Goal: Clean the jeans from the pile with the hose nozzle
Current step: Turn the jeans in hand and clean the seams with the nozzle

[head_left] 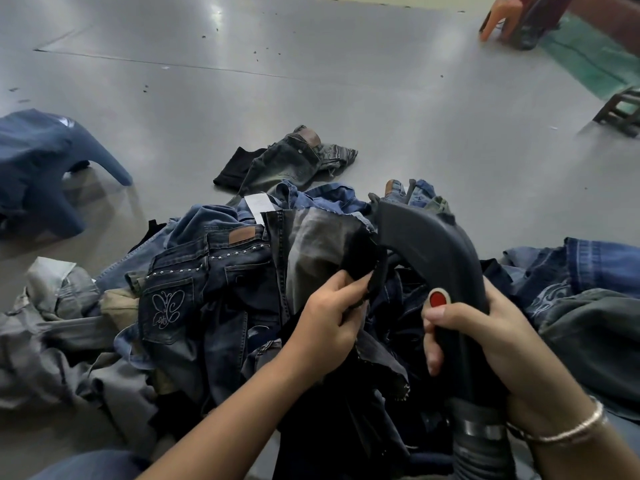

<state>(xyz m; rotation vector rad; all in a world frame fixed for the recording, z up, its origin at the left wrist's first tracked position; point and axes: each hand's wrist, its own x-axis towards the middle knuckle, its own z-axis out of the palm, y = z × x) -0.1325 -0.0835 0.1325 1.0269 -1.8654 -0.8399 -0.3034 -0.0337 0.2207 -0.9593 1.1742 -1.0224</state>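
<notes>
Head view: left hand [332,313] pinches dark jeans [311,258], right hand [485,341] grips hose nozzle [433,251]; next, nozzle mouth onto fabric

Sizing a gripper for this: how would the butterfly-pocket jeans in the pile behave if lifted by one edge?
Probably floppy: the butterfly-pocket jeans lie creased and draped over the pile. Likely to drag neighbours, since other garments overlap them. Probably not slippery: the denim looks matte, with studs and seams to catch on.
</notes>
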